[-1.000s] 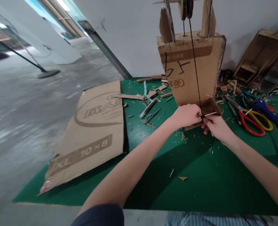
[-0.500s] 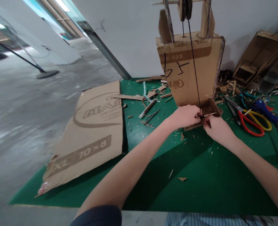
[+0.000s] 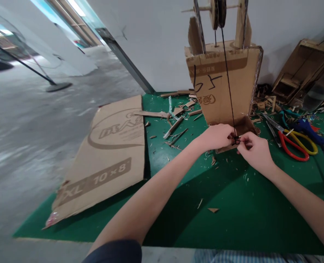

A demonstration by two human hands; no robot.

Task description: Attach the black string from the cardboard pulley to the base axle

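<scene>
A tall cardboard model (image 3: 223, 84) marked "65" stands against the wall, with a pulley wheel (image 3: 218, 14) on a stick axle at its top. From the wheel a black string (image 3: 229, 82) runs down to my fingers, just above the open box at the model's base (image 3: 245, 126). My left hand (image 3: 219, 137) pinches the string near its lower end, where it bunches into a small dark loop or knot. Close on its right, my right hand (image 3: 253, 148) grips the string's end between thumb and forefinger.
Red-and-yellow-handled scissors (image 3: 294, 140) and a blue tool with a cord (image 3: 311, 129) lie to the right. A flat cardboard sheet (image 3: 107, 153) overhangs the green table's left edge. Cardboard scraps (image 3: 175, 126) litter the back; another cardboard model (image 3: 301, 71) leans at the right.
My right hand has turned slightly and drawn a little away from the left, pulling the string end sideways. A pale thin stick seen between the hands earlier no longer shows. The view has shifted slightly.
</scene>
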